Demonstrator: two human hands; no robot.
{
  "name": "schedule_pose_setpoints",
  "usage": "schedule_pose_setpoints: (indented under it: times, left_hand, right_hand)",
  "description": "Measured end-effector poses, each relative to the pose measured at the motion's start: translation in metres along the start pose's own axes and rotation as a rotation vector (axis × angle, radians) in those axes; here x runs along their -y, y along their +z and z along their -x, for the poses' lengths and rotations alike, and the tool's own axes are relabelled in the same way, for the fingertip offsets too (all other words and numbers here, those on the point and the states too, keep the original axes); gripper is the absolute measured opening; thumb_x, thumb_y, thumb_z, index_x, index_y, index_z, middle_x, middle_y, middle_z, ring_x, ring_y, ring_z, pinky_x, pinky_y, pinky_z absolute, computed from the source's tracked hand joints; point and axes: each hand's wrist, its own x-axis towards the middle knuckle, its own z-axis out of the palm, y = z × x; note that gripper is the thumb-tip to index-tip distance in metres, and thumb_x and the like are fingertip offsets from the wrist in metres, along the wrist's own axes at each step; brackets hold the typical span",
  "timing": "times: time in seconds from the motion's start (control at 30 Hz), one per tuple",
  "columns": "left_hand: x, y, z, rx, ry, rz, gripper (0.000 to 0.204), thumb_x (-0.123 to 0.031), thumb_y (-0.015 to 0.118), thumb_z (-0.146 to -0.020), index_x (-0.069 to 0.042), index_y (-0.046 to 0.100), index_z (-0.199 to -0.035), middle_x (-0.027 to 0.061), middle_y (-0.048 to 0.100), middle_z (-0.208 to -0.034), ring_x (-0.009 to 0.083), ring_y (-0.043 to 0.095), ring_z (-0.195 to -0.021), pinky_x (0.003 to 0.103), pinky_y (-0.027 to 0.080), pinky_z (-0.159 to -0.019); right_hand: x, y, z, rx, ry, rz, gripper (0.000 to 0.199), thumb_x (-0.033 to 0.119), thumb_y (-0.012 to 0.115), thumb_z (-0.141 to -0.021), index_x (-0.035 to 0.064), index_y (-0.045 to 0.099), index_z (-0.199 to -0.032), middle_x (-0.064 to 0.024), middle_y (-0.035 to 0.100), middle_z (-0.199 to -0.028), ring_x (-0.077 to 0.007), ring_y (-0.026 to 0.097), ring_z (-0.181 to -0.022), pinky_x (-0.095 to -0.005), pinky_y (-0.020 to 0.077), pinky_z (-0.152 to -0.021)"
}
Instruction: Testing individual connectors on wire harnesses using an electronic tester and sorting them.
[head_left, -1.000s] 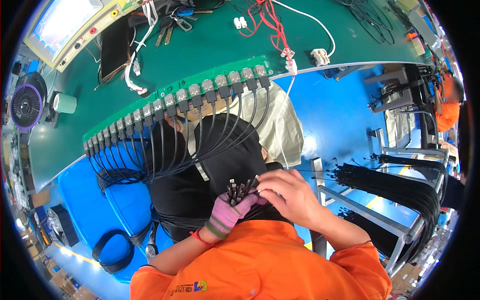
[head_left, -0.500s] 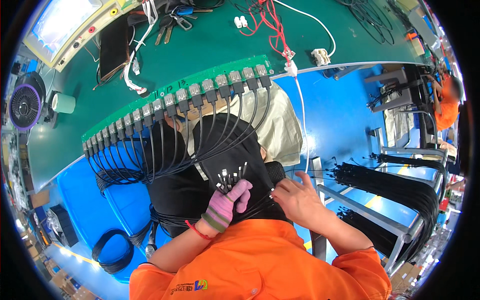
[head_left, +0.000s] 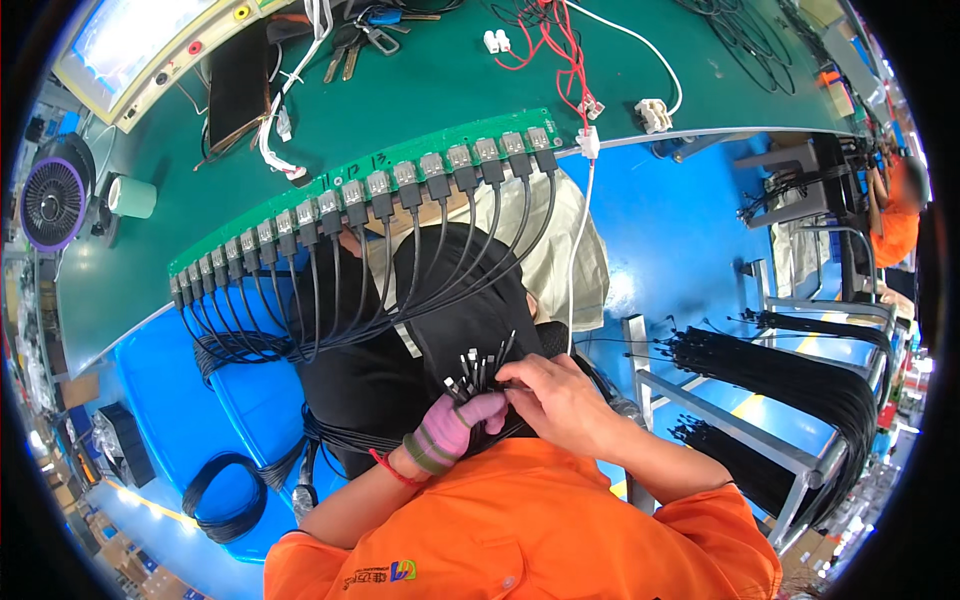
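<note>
My left hand [head_left: 450,428], in a pink glove with grey bands, is closed around a bunch of black cables. Their thin plug ends [head_left: 474,366], some with white tips, stick up above the fist over my lap. Bare and bent at the fingers, my right hand [head_left: 562,402] pinches a cable at the right side of this bunch; its fingertips partly hide the cable. Along the bench edge lies a long green circuit board [head_left: 400,154] with a row of metal sockets. Black plugs [head_left: 437,187] sit in them, and their cables sweep down toward the left.
A blue stool [head_left: 160,400] at the left carries a cable coil [head_left: 225,505]. Black cables [head_left: 780,365] hang over a metal rack at the right. A fan [head_left: 53,205], a phone [head_left: 238,95] and keys [head_left: 350,62] are at the bench. A co-worker [head_left: 897,225] sits far right.
My right hand has moved left with a cable, from beside my lap to the bunch in my left hand. The view has shifted slightly.
</note>
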Motion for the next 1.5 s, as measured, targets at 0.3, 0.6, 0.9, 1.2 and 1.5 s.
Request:
schedule_pose_setpoints:
  times: [0.3,0.6,0.9,1.2,1.5]
  left_hand:
    - [-0.002,0.012,0.009,-0.115,-0.023,-0.088,0.016,-0.019,0.059,-0.090,-0.004,0.065,-0.090,0.0009,0.061,-0.071,0.0064,0.051,-0.059,0.021,0.041,-0.055]
    - [-0.018,0.019,0.011,-0.117,-0.073,-0.245,0.014,-0.015,0.061,-0.085,-0.005,0.067,-0.077,-0.0038,0.048,-0.054,0.0032,0.040,-0.049,0.020,0.030,-0.046]
    - [-0.023,0.019,0.009,-0.103,-0.133,-0.262,0.011,-0.013,0.066,-0.080,-0.004,0.069,-0.076,-0.0041,0.047,-0.053,0.0030,0.038,-0.047,0.020,0.028,-0.045]
    - [-0.019,0.020,0.009,-0.123,-0.155,-0.156,0.011,-0.010,0.065,-0.082,-0.003,0.069,-0.091,0.0014,0.068,-0.076,0.0014,0.041,-0.051,0.017,0.032,-0.047]
    - [-0.005,0.016,-0.001,-0.133,-0.010,-0.069,0.020,-0.010,0.063,-0.086,0.001,0.065,-0.104,0.0049,0.069,-0.084,0.0096,0.062,-0.074,0.022,0.048,-0.068]
  right_hand:
    - [-0.003,-0.013,0.006,0.031,0.043,-0.023,0.012,0.012,0.062,-0.084,0.0079,0.059,-0.095,-0.0075,0.063,-0.083,-0.0248,0.061,-0.077,-0.0364,0.0397,-0.078]
    - [-0.004,-0.024,0.008,-0.054,0.043,0.040,0.011,0.016,0.071,-0.079,0.0107,0.065,-0.087,-0.0021,0.066,-0.079,-0.0193,0.061,-0.074,-0.0442,0.0303,-0.099]
    - [-0.005,-0.032,0.004,-0.021,-0.010,0.038,0.008,0.015,0.070,-0.078,0.0103,0.065,-0.082,-0.0012,0.066,-0.076,-0.0177,0.061,-0.074,-0.0462,0.0290,-0.102]
    - [-0.009,-0.033,0.004,0.043,-0.080,0.030,0.006,0.011,0.069,-0.076,0.0098,0.064,-0.079,-0.0025,0.064,-0.070,-0.0188,0.061,-0.070,-0.0452,0.0317,-0.102]
    - [-0.005,-0.020,0.011,-0.077,-0.166,0.109,0.014,0.010,0.068,-0.077,0.0110,0.058,-0.086,-0.0005,0.063,-0.086,-0.0194,0.060,-0.084,-0.0372,0.0383,-0.088]
